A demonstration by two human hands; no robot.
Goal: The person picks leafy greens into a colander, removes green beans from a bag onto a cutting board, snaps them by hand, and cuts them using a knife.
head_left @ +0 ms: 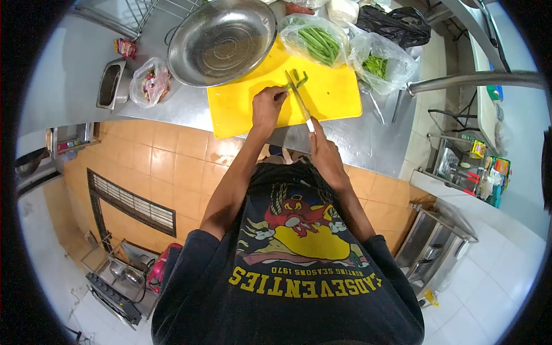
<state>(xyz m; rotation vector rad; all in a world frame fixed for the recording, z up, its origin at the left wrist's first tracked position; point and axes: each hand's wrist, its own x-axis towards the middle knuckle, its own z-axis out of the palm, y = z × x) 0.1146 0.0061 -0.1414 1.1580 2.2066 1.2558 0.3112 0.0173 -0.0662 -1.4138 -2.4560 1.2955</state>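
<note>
My right hand [326,150] is wrapped round the white handle of a knife [299,101], whose blade points up and left over a yellow cutting board [336,99]. Left of the blade, my left hand [269,106] pinches a small green piece, probably a green bean, against the board. Several cut green pieces [301,79] lie just beyond the knife tip. A clear bag of whole green beans [319,45] rests on the board's far edge.
A large metal bowl [223,41] overlaps the board's far left. Leafy greens in a bag [376,66] sit right, near a black bag [397,26]. Left are another plastic bag [150,82], a metal container [114,84] and a red packet [125,48] on the steel table [368,138].
</note>
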